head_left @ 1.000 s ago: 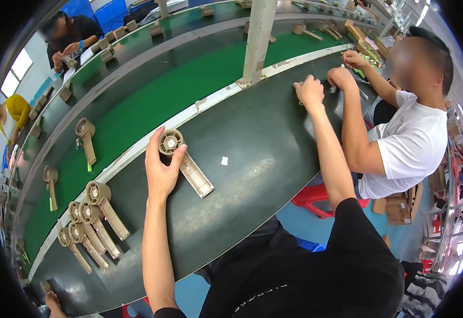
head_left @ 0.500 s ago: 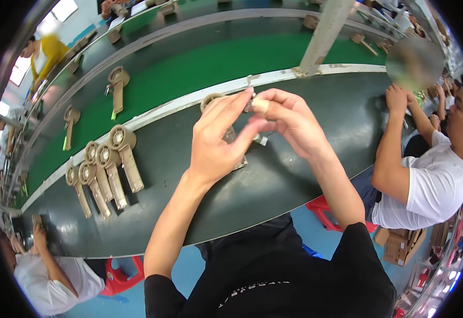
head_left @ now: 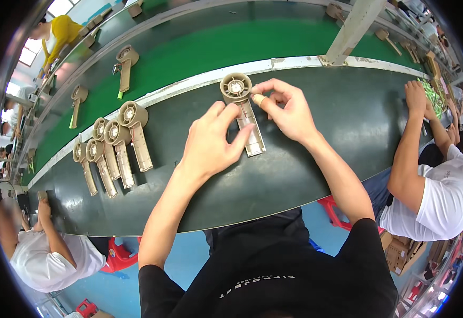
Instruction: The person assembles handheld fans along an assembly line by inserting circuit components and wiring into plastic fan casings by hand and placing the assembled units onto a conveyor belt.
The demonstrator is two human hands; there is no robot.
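Observation:
A beige handheld fan with a round, spoked head lies on the dark work surface, its hollow handle pointing toward me. My left hand holds the handle from the left, with the thumb across its open side. At the right edge of the fan's head, my right hand has thumb and forefinger brought together in a pinch. A pale yellow cover wraps one of its digits. Whatever sits between those fingertips is too small to make out.
Several similar fan bodies lie grouped to my left. Beyond a pale rail runs a green conveyor belt carrying more fans. A post rises at the back right. People in white shirts sit on both sides.
My hands have come apart from a close pinch above the fan. The left has settled on the handle and the right at the head's edge, so the fan shows almost whole.

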